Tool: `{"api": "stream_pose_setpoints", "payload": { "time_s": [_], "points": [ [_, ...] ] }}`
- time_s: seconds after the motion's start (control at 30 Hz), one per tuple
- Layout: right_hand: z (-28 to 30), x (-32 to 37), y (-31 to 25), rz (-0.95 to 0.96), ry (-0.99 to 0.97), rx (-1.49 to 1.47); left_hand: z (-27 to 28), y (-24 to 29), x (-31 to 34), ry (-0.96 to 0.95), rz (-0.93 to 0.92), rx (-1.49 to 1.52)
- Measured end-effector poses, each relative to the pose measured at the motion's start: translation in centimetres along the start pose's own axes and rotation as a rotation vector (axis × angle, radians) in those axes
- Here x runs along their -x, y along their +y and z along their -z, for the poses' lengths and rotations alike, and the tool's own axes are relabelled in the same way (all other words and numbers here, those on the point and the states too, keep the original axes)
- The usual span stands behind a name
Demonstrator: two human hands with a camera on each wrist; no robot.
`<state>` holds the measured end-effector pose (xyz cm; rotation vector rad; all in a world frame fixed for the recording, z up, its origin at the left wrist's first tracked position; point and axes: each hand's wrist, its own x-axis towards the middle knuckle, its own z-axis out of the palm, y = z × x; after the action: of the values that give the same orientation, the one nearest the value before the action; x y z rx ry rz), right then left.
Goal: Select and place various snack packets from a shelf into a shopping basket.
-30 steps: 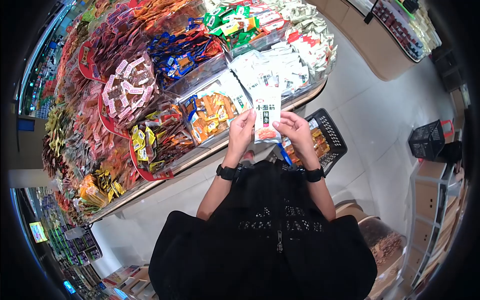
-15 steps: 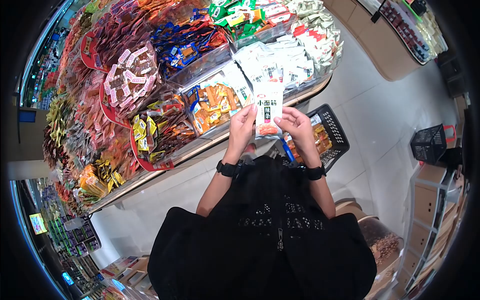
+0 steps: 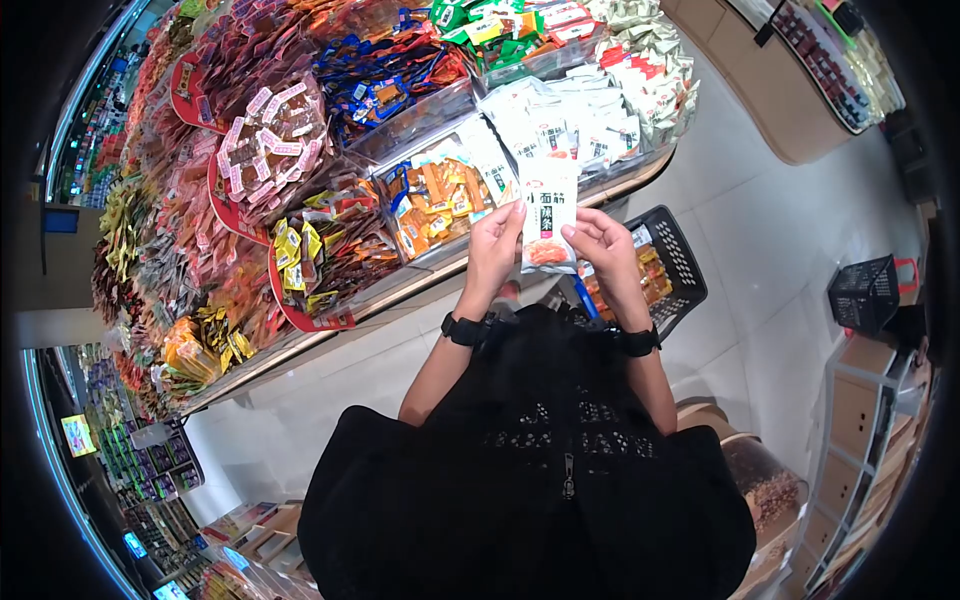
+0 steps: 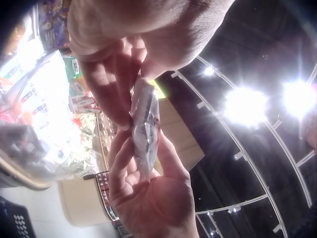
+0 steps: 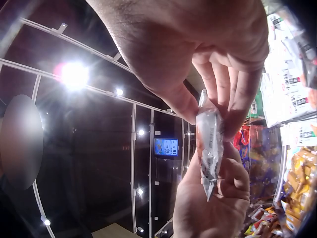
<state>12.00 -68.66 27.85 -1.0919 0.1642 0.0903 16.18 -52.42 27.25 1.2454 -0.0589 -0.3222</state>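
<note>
A white packet (image 3: 549,215) with dark lettering and a reddish picture is held upright between both hands in the head view. My left hand (image 3: 494,254) pinches its left edge, thumb in front. The right hand (image 3: 607,258) pinches the opposite edge lower down. Seen end-on in the left wrist view, the packet (image 4: 145,129) lies between the left hand (image 4: 133,44) above and the right hand (image 4: 153,193) below. The right wrist view shows the packet (image 5: 209,144) gripped by the right hand (image 5: 208,54), with the left hand (image 5: 213,198) beyond.
Similar white packets (image 3: 600,125) fill a bin behind the hands, beside orange-brown snacks (image 3: 440,200) and many other heaped packets. Below the counter edge, a black basket (image 3: 683,268) holds packaged items. Another black basket (image 3: 862,295) stands on the right, near wooden shelving (image 3: 852,410).
In the head view, both hands and the packet sit slightly further right and a little higher than a second ago. The hold on the packet looks the same.
</note>
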Motion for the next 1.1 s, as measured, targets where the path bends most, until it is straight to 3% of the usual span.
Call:
{"api": "stream_pose_setpoints", "payload": {
  "time_s": [0.07,0.23,1.1],
  "points": [
    [0.4,0.0,0.2,-0.024,0.005,0.025,-0.2,0.6,0.1,0.024,0.059,-0.030],
    [0.1,0.0,0.3,0.020,0.009,0.029,0.9,-0.4,-0.4,-0.056,0.035,-0.086],
    [-0.1,0.1,-0.4,-0.004,0.020,0.015,0.2,-0.1,-0.5,-0.011,0.043,-0.042]
  ]
}}
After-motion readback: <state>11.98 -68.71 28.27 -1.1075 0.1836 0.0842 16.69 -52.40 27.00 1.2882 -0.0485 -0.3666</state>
